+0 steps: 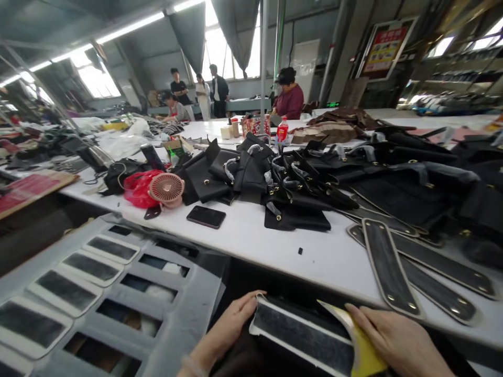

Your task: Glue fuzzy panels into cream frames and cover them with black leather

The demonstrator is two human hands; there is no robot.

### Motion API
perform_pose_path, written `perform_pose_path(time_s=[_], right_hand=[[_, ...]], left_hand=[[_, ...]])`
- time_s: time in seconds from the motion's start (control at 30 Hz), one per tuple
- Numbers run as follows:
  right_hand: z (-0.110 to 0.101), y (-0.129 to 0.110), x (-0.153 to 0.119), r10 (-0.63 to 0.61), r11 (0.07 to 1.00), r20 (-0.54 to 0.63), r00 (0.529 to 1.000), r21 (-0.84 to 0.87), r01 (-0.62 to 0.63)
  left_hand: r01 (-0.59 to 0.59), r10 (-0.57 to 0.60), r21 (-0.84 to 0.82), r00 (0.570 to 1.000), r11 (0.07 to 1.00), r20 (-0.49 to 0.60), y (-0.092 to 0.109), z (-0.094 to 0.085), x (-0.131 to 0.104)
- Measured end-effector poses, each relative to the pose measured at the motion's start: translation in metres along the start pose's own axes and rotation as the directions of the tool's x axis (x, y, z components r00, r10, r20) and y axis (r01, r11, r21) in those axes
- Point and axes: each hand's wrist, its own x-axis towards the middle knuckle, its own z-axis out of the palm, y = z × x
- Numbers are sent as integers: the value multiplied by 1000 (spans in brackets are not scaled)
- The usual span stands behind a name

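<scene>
A dark rectangular panel with white borders [302, 332] lies low in front of me, over the dark gap at the table's near edge. My left hand [231, 324] grips its left end, thumb and fingers closed at the corner. At the panel's right end, a curled yellow sheet with a pale edge [367, 351] rises off the surface. My right hand [396, 335] pinches this sheet between thumb and fingers. The lower ends of both panel and sheet run out of view.
A grey sheet with rectangular cutouts [188, 306] carries several white-edged dark panels [66, 290] on the left. On the white table [251, 235] are a phone [206, 217], pink fan [167, 189], black bag pieces [251, 173] and studded dark strips [389, 267]. Several people stand beyond.
</scene>
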Motion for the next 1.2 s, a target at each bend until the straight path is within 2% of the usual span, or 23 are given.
perform_pose_path(time_s=[0.07,0.17,0.3,0.43,0.57,0.63,0.7,0.8,0.93,1.07,1.2], right_hand=[[-5,-25,29,83,993,188,979,-100,-65],[-6,-62,68,96,977,324,941,-211,-27],[8,-100,116,-43,965,381,924,-223,137],[26,-128,160,-210,940,402,891,-168,297],[37,-143,192,-434,863,430,792,-55,503],[41,-146,203,-535,806,431,726,4,592],[46,-147,212,-622,744,422,660,57,665],[52,-148,222,-725,652,396,564,129,747],[57,-149,228,-805,560,358,474,191,806],[58,-147,228,-830,525,340,442,209,825],[57,-144,224,-826,530,348,443,212,821]], left_hand=[[-14,12,-68,1000,998,-29,-9,9,-3],[-48,49,-122,999,991,2,-12,14,0],[-60,63,-165,998,985,10,-16,11,3],[-60,15,-294,988,954,-156,-27,17,2],[-116,-18,-545,972,830,-234,-38,28,3],[-188,1,-587,952,787,-305,-41,32,4],[-241,20,-575,931,782,-363,-43,35,5],[-261,46,-505,916,823,-399,-44,35,5],[-172,6,-377,915,910,-403,-42,33,2],[-137,46,-184,901,973,-431,-33,29,-2],[-140,138,27,896,990,-423,-18,25,-6]])
